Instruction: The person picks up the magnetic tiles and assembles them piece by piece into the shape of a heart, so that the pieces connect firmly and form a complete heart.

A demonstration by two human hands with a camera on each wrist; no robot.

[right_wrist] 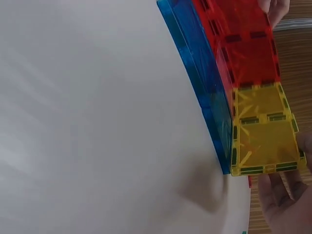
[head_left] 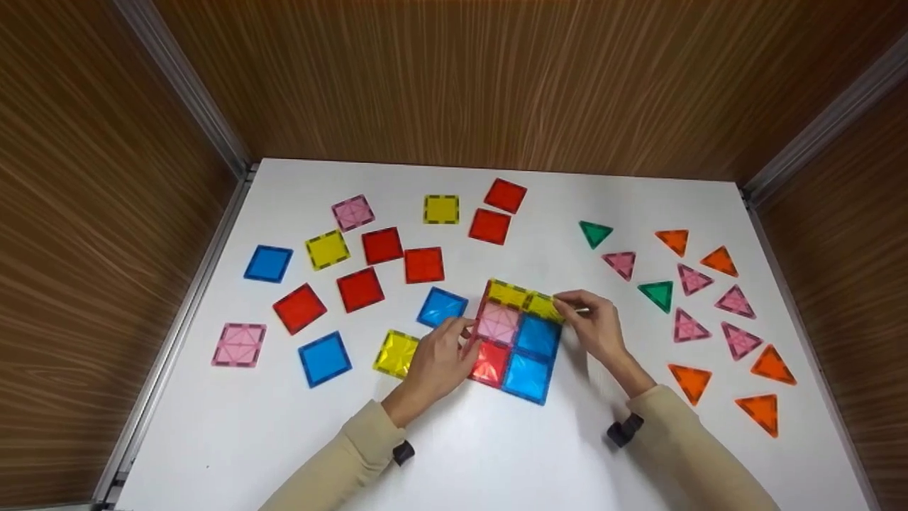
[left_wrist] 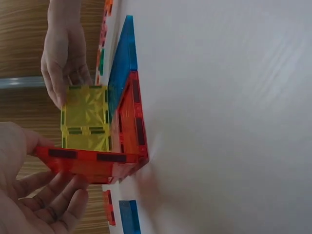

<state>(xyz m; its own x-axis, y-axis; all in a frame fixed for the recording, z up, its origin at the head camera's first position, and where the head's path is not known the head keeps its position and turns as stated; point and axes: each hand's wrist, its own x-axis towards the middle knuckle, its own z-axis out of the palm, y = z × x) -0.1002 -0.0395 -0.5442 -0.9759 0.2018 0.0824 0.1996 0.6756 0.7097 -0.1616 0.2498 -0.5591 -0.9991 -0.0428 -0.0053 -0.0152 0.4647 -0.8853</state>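
Note:
Square see-through magnetic tiles form a small box-like build on the white table. Its lower part shows a pink tile point(head_left: 499, 323), a red tile point(head_left: 489, 362) and two blue tiles, one a blue tile point(head_left: 528, 377) at the near right. Two yellow tiles stand side by side along its far edge. My right hand point(head_left: 596, 326) pinches the outer yellow tile point(right_wrist: 268, 146) between thumb and fingers. At the left side, my left hand point(head_left: 443, 355) holds the red wall tile point(left_wrist: 87, 165) by its top edge, fingers against the outer face.
Loose square tiles lie to the left and behind, among them a blue tile point(head_left: 442, 306) and a yellow tile point(head_left: 394, 353) close by my left hand. Several triangle tiles, such as a green triangle point(head_left: 657, 295), spread at right. Wood-grain panels point(head_left: 454, 85) enclose the table point(head_left: 461, 454).

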